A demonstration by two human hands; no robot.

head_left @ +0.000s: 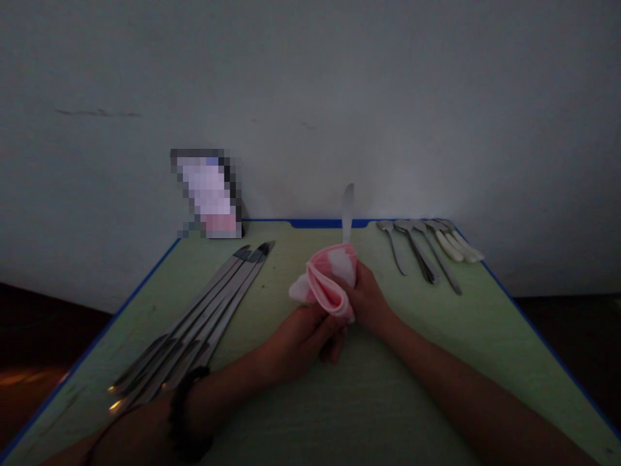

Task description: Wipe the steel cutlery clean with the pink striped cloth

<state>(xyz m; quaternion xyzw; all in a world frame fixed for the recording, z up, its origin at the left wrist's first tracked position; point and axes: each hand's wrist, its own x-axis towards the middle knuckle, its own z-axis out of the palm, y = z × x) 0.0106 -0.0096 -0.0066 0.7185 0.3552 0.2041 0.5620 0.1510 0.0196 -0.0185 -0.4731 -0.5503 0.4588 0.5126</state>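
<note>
A table knife (348, 210) points up and away from me, its blade bare and its lower part hidden in a folded pink and white cloth (339, 265). My right hand (366, 294) is closed round the cloth from the right side, with the knife inside the wrap. Below it, my left hand (310, 336) has its fingers curled at the cloth's lower end, where the knife's handle would be; the handle itself is hidden. Both hands are held over the middle of the table.
The green table (407, 388) has a blue edge and stands against a grey wall (310, 97). Several table knives (204, 317) lie at left. Several spoons (422, 252), some white-handled, lie at right. A blurred, phone-like object (208, 194) leans on the wall.
</note>
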